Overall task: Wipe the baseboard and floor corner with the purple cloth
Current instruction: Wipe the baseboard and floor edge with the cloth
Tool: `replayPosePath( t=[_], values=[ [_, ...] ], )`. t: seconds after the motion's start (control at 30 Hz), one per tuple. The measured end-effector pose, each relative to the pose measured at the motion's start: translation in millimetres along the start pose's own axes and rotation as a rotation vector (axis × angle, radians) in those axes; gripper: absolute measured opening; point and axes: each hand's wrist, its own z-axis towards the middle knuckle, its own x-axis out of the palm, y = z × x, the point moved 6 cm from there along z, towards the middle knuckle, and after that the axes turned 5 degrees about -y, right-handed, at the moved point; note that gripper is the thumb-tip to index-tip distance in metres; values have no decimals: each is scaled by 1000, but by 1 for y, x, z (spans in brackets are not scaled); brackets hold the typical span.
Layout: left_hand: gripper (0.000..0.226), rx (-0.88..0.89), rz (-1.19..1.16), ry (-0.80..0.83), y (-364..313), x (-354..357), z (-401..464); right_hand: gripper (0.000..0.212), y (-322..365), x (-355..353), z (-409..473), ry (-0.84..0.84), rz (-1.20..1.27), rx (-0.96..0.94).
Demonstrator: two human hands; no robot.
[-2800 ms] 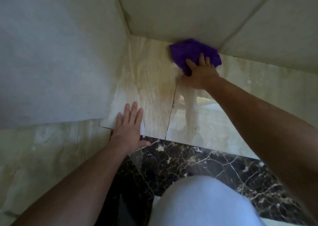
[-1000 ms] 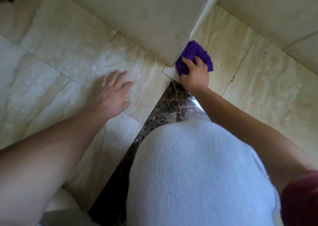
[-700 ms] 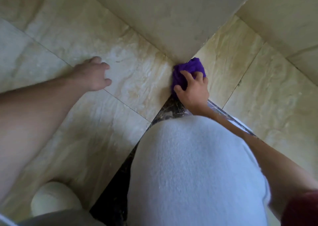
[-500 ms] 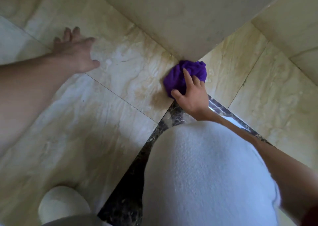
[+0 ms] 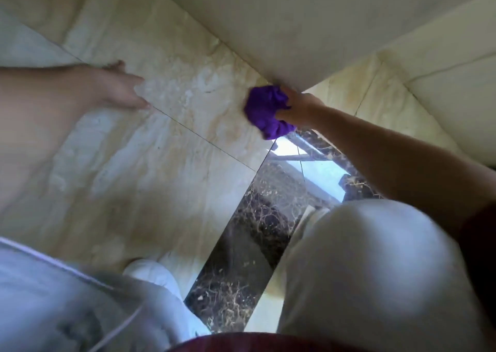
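The purple cloth (image 5: 267, 112) is bunched up and pressed against the beige marble baseboard (image 5: 193, 94), right beside the outer corner where two wall faces meet. My right hand (image 5: 298, 107) grips the cloth from the right, fingers partly buried in it. My left hand (image 5: 118, 88) lies flat on the same beige marble surface further left, fingers spread, holding nothing. The dark veined floor strip (image 5: 241, 244) runs below the cloth.
The pale wall (image 5: 281, 21) rises above the baseboard. My right knee in light trousers (image 5: 375, 271) fills the lower right, my left leg (image 5: 53, 298) the lower left, with a white shoe (image 5: 150, 274) on the floor. A bright reflection (image 5: 316, 169) shows on the glossy dark tile.
My right hand has dragged the cloth from the corner edge leftward and down along the baseboard. My left hand has shifted left along the marble. The view has tilted and my knee sits lower right.
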Motion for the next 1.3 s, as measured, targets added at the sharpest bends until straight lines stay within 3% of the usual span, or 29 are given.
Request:
replayPosePath(
  t=[0.13, 0.2, 0.33, 0.47, 0.6, 0.83, 1.0, 1.1, 1.3],
  values=[
    [92, 20, 52, -13, -19, -25, -2, 76, 28, -10, -20, 48, -228, -264],
    [91, 10, 74, -79, -26, -31, -6, 76, 24, 2, -19, 58, -266, -306],
    [98, -2, -28, -208, -9, -29, 6, 75, -4, 55, 3, 70, -332, -240],
    [88, -69, -118, -420, 65, -1, 6, 81, 7, 73, 11, -99, -155, -192],
    [90, -80, -148, -496, 93, 17, 5, 92, 26, 81, 23, -160, -59, -150],
    [105, -83, -132, -377, 113, 8, 11, 91, 131, 72, 65, -234, 50, -190],
    [138, -509, -227, -351, 185, -5, 3, 89, 193, 56, 93, -203, -15, -272],
    [149, -483, -260, -278, 205, 0, 11, 90, 230, 46, 110, -192, -54, -321],
    [143, -462, -367, -269, 202, 1, 7, 92, 315, 21, 144, -60, -146, -399]
  ],
)
